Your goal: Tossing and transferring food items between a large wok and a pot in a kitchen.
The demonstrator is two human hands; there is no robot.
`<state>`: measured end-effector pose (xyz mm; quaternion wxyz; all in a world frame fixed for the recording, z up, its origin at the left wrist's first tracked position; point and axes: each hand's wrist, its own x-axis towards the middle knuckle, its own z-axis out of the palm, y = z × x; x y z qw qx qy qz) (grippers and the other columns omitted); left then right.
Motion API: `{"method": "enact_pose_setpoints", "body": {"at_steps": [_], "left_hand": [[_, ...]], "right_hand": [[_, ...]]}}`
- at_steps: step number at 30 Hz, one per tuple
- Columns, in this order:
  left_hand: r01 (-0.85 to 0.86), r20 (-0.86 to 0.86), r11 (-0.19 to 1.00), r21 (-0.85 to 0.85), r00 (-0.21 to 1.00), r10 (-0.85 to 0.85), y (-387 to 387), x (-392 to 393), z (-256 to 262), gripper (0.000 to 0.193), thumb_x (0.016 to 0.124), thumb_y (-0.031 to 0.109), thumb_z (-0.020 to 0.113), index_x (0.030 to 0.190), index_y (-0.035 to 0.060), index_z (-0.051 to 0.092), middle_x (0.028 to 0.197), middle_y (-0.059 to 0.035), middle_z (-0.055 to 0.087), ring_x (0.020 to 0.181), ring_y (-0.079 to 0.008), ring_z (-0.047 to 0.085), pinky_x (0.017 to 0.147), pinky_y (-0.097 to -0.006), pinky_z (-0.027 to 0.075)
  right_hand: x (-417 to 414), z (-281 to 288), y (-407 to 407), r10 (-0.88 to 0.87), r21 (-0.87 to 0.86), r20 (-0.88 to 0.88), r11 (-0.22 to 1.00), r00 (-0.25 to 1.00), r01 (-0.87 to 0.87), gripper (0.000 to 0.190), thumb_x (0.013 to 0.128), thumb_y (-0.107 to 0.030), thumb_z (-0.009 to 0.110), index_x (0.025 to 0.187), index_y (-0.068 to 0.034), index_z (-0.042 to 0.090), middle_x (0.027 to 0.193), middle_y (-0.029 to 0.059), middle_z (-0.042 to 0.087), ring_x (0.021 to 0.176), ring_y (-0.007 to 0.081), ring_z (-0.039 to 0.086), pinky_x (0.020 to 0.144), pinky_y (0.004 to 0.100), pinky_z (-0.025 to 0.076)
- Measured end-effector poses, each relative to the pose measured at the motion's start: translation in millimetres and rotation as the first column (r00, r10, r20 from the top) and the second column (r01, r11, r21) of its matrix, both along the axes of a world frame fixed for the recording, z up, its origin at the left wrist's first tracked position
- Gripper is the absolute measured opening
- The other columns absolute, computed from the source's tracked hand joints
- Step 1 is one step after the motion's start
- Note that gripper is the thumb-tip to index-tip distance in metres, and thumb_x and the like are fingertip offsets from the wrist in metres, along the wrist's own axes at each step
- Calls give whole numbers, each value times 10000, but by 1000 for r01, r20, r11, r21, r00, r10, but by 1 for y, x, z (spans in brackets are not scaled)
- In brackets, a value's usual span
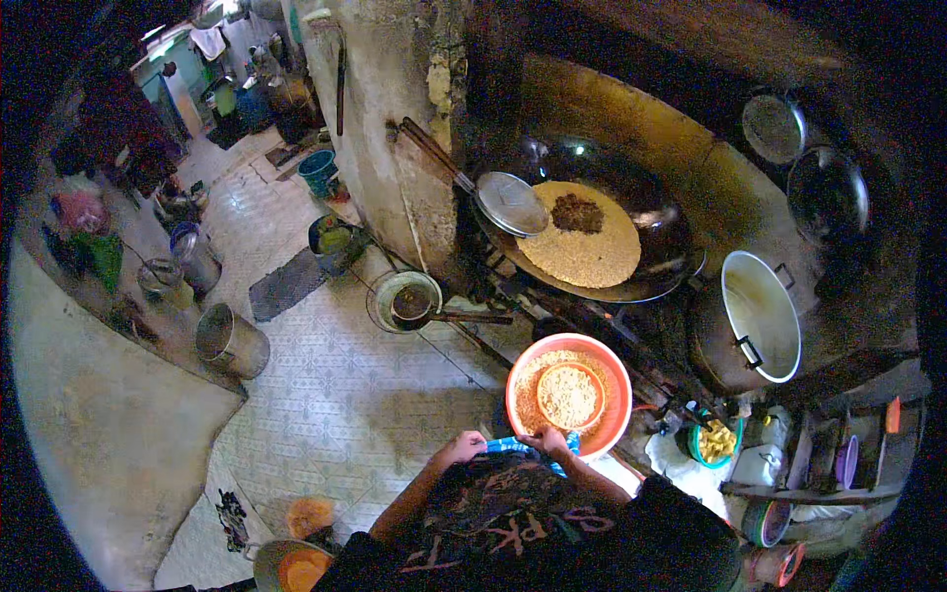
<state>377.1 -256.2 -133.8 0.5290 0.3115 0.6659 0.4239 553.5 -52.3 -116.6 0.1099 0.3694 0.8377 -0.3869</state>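
Note:
My left hand (467, 447) pinches one end of a blue patterned cloth (504, 445) in front of my dark shirt. My right hand (546, 441) grips the same cloth farther along, at the near rim of a large pink-orange plastic basin (623, 403). Inside the basin lie pale granular pieces, and a smaller orange bowl (568, 396) heaped with the same kind of pieces rests on them. Beyond, a large wok (658, 229) holds a light brown grainy mass with a darker patch on top. A round metal strainer (510, 203) with long handles leans over the wok's left edge.
A tall metal pot (766, 318) stands right of the wok. A long-handled ladle (411, 303) rests over a bucket at the pillar's (385, 133) foot. Metal containers (233, 344) stand on the tiled floor at left. A teal basin (716, 442) of yellow pieces is at right.

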Motion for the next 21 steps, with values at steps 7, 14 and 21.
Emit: {"method": "enact_pose_setpoints", "body": {"at_steps": [7,14,21], "left_hand": [[-108,-47,994,4,993,108,11,10,-8,105,831,129,628,848,27,613,737,-31,621,675,-108,572,621,-285,485],[-151,-6,988,-14,988,151,-1,18,-15,97,832,118,632,846,26,604,742,-23,607,697,-107,571,633,-285,487],[-221,-117,963,158,964,240,8,16,-36,110,833,140,629,851,35,604,738,-26,612,700,-115,577,641,-286,475]], "right_hand": [[4,0,0,-19,-16,-10,1000,1000,19,650,695,-657,630,779,-15,675,717,175,652,712,307,647,667,418,483],[4,11,-5,-73,-38,57,996,996,75,667,685,-677,624,759,-15,664,732,167,656,763,304,647,714,406,480],[8,-6,1,-55,-22,45,998,997,56,664,683,-659,650,829,-12,673,818,190,664,829,301,643,764,395,475]]}}
